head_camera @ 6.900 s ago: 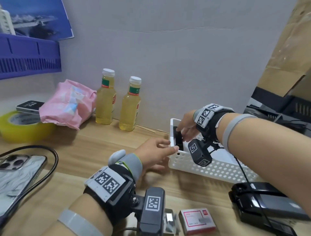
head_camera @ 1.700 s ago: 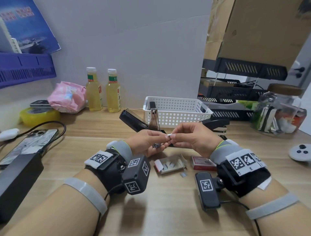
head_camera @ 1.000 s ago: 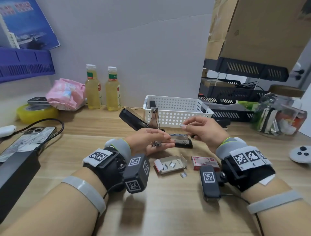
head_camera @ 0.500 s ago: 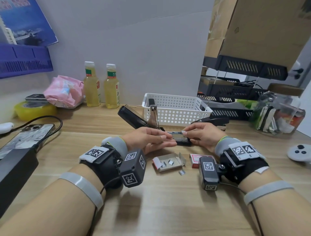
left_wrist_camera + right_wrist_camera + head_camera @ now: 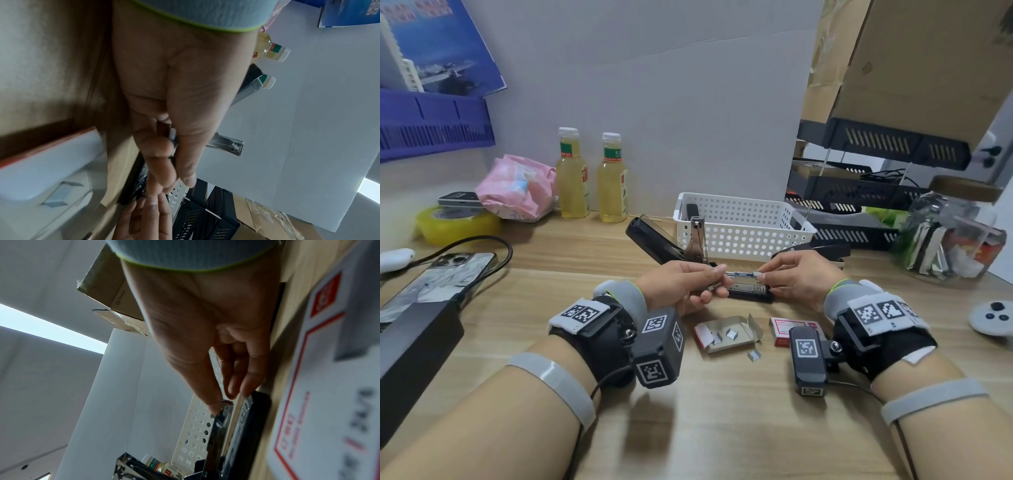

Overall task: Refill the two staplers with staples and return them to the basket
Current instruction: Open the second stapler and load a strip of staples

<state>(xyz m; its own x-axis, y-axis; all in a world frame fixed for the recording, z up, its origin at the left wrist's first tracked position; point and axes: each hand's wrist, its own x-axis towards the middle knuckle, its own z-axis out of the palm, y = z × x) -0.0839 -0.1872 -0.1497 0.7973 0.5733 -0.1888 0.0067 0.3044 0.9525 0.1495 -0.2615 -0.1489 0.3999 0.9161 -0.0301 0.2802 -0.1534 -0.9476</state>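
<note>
A black stapler point(image 5: 750, 295) lies open on the desk, lid point(image 5: 650, 240) swung back to the left, its metal rail point(image 5: 739, 275) bare. My right hand point(image 5: 791, 279) pinches a staple strip point(image 5: 756, 274) at the rail's front end; thumb and forefinger meet there point(image 5: 222, 403). My left hand point(image 5: 685, 284) pinches a short piece of staples point(image 5: 167, 131), its fingertips at the rail's rear. A second black stapler point(image 5: 816, 249) sits behind my right hand. The white basket point(image 5: 743, 236) stands behind both.
An open staple box point(image 5: 726, 334), a loose staple piece point(image 5: 755, 355) and a red staple box point(image 5: 784, 329) lie in front of my hands. Two bottles point(image 5: 592, 178), a tape roll point(image 5: 457, 222), a phone point(image 5: 438, 277), black trays point(image 5: 859, 202) and a jar point(image 5: 952, 240) ring the desk.
My hands parted from a shared pinch. The right hand carried the staple strip down onto the front of the stapler's rail, and the left hand reached to the rail's rear.
</note>
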